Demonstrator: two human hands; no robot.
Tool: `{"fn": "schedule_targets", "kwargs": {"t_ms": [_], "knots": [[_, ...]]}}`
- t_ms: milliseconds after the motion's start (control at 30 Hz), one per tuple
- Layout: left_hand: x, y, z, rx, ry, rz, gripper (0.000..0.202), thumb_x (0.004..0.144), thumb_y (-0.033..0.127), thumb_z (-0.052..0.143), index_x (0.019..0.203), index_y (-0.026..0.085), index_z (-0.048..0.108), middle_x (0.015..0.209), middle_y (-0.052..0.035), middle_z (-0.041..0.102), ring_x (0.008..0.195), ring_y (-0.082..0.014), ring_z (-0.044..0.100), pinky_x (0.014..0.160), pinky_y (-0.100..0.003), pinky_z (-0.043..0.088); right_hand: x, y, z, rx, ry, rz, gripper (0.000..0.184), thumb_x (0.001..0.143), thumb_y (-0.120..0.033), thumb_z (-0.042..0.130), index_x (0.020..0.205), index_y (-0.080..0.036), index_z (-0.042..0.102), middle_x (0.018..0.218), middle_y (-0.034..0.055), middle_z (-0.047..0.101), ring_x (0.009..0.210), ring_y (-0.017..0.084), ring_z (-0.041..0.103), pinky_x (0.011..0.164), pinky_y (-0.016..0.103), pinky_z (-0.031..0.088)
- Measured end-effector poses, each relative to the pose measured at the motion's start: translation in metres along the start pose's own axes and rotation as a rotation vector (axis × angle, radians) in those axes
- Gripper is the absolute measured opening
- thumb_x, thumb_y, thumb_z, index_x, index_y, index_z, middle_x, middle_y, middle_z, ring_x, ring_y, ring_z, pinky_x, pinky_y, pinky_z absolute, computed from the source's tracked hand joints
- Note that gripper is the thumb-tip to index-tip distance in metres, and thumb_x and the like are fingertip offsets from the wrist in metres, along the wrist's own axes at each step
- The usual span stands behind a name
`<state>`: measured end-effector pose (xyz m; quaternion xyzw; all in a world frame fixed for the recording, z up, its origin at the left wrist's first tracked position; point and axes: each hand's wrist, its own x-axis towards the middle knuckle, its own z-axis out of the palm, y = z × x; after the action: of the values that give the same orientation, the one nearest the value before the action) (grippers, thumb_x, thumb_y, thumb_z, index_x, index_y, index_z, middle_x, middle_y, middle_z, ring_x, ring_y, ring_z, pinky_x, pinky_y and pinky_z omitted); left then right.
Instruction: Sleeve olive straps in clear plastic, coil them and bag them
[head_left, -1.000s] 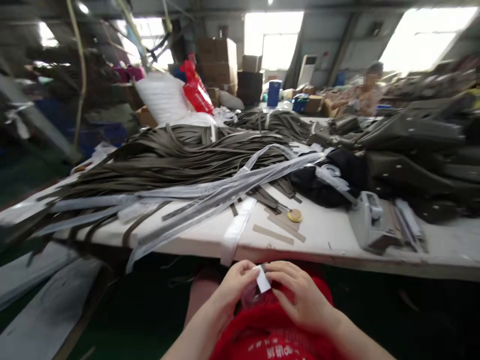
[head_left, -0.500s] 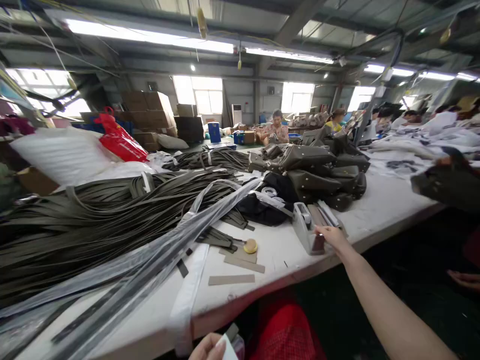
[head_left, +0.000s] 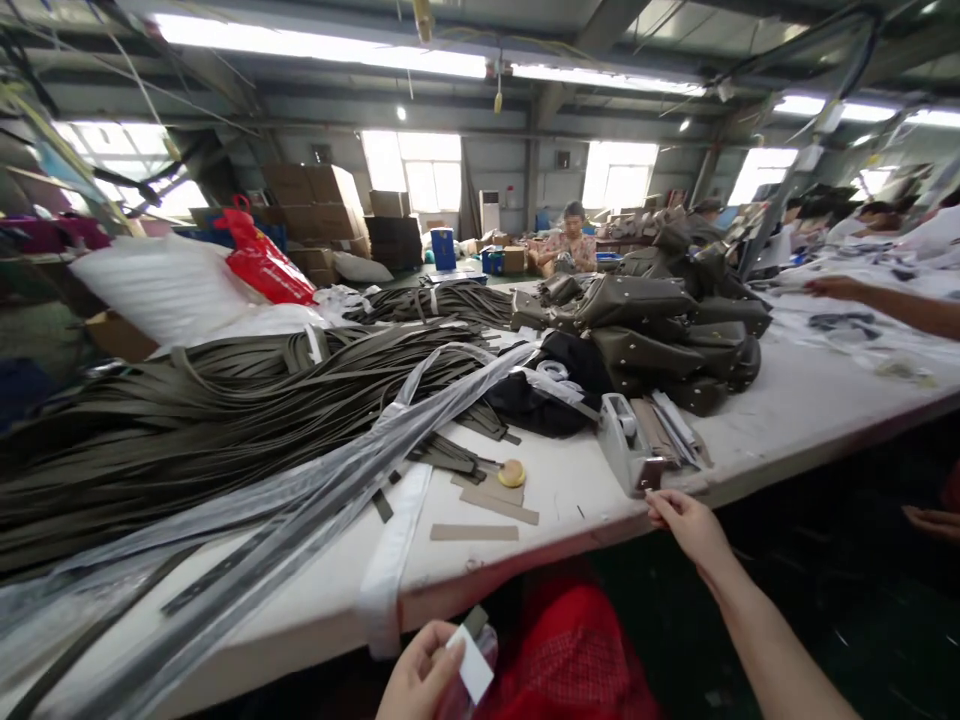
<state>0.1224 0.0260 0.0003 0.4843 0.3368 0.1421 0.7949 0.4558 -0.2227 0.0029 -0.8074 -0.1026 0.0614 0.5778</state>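
Low at the front, my left hand [head_left: 421,672] grips a white card [head_left: 474,664] between thumb and fingers. A dark olive strap end [head_left: 475,620] and some clear plastic show behind the card. My right hand [head_left: 686,525] is pinched just off the front of a grey tape dispenser [head_left: 626,450] at the table's near edge. A small pale bit, seemingly the tape's end [head_left: 649,492], shows at its fingertips. Beside the dispenser lie flat brown and white strips [head_left: 671,430]. Beige strips [head_left: 474,533] and a round yellow tape measure [head_left: 511,473] lie to the left.
Long olive straps [head_left: 225,410] and plastic-wrapped lengths [head_left: 330,510] cover the table's left. Olive leather bags [head_left: 637,310] are heaped behind the dispenser, near a black cloth bundle [head_left: 555,400]. A co-worker's arm [head_left: 885,298] reaches in from the right; another person [head_left: 574,240] sits across the table.
My right hand has moved down and toward me, away from the dispenser's front. My left hand has risen further into view with the card. The view has shifted slightly.
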Motion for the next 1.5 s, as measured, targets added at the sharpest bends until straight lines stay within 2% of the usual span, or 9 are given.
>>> {"fn": "schedule_targets", "kwargs": {"t_ms": [133,267,467,700,867,1000,1167,1333,1500], "knots": [[-0.008,0.009,0.017,0.017,0.071,0.103,0.051,0.060,0.056,0.084,0.078,0.014,0.061,0.063,-0.0029,0.066,0.052,-0.0103,0.055,0.047,-0.018,0.038,-0.049,-0.032,0.054,0.064,-0.357,-0.039,0.043,0.074,-0.060,0.068,0.075,-0.016,0.067,0.060,0.0028,0.065,0.058,0.017,0.061,0.062,0.029,0.050],[-0.010,0.019,0.025,0.022,0.146,0.173,0.050,0.064,0.057,0.080,0.079,0.015,0.057,0.053,0.0035,0.058,0.041,-0.0066,0.045,0.041,-0.017,0.032,-0.105,-0.068,0.104,0.122,-0.726,-0.074,0.039,0.080,-0.055,0.066,0.079,-0.016,0.066,0.061,0.0009,0.063,0.059,0.014,0.056,0.063,0.027,0.046],[-0.019,0.022,0.020,0.013,0.204,0.247,0.046,0.070,0.055,0.075,0.083,0.016,0.053,0.051,0.0076,0.051,0.039,-0.0040,0.038,0.042,-0.017,0.029,-0.151,-0.094,0.140,0.150,-1.043,-0.060,0.036,0.083,-0.051,0.066,0.073,-0.016,0.063,0.058,-0.0007,0.060,0.055,0.012,0.051,0.056,0.025,0.040],[-0.025,0.024,0.015,-0.063,0.219,0.220,0.047,0.069,0.056,0.075,0.081,0.017,0.053,0.051,0.0063,0.052,0.039,-0.0055,0.040,0.041,-0.018,0.029,-0.157,-0.083,0.176,0.084,-1.103,0.024,0.047,0.076,-0.062,0.067,0.064,-0.017,0.060,0.050,-0.0013,0.057,0.046,0.011,0.047,0.050,0.025,0.038],[-0.026,0.026,0.012,-0.140,0.224,0.239,0.042,0.072,0.054,0.073,0.081,0.015,0.058,0.062,0.0016,0.059,0.049,-0.0079,0.048,0.047,-0.019,0.036,-0.154,-0.082,0.180,0.209,-1.226,0.121,0.043,0.072,-0.058,0.074,0.078,-0.016,0.067,0.066,0.0022,0.068,0.059,0.014,0.060,0.064,0.028,0.049],[-0.032,0.026,0.015,0.106,0.190,0.367,0.034,0.085,0.049,0.063,0.088,0.016,0.062,0.064,0.0013,0.058,0.054,-0.0102,0.050,0.053,-0.021,0.041,-0.153,-0.088,0.185,0.211,-1.183,0.134,0.047,0.067,-0.061,0.075,0.076,-0.016,0.069,0.065,0.0023,0.067,0.059,0.014,0.060,0.065,0.030,0.052],[-0.046,0.035,0.020,0.544,0.268,0.648,0.021,0.092,0.035,0.055,0.095,0.018,0.068,0.101,-0.0103,0.063,0.095,-0.0213,0.060,0.087,-0.033,0.049,-0.157,-0.092,0.193,0.270,-1.086,0.112,0.049,0.062,-0.062,0.079,0.068,-0.015,0.068,0.060,0.0011,0.065,0.055,0.014,0.057,0.057,0.027,0.050],[-0.049,0.037,0.018,0.653,0.300,0.711,0.021,0.094,0.032,0.051,0.096,0.020,0.068,0.104,-0.0107,0.061,0.093,-0.0205,0.063,0.084,-0.030,0.052,-0.163,-0.082,0.205,0.311,-1.067,0.123,0.053,0.060,-0.065,0.079,0.061,-0.013,0.067,0.051,0.0021,0.061,0.046,0.013,0.054,0.046,0.023,0.042],[-0.040,0.015,0.020,0.656,0.372,0.838,0.026,0.093,0.040,0.051,0.097,0.022,0.070,0.105,-0.0102,0.063,0.089,-0.0198,0.066,0.079,-0.028,0.054,-0.166,-0.078,0.215,0.318,-1.021,0.140,0.050,0.055,-0.058,0.083,0.047,-0.015,0.059,0.042,-0.0010,0.051,0.040,0.011,0.045,0.042,0.023,0.036]]}}
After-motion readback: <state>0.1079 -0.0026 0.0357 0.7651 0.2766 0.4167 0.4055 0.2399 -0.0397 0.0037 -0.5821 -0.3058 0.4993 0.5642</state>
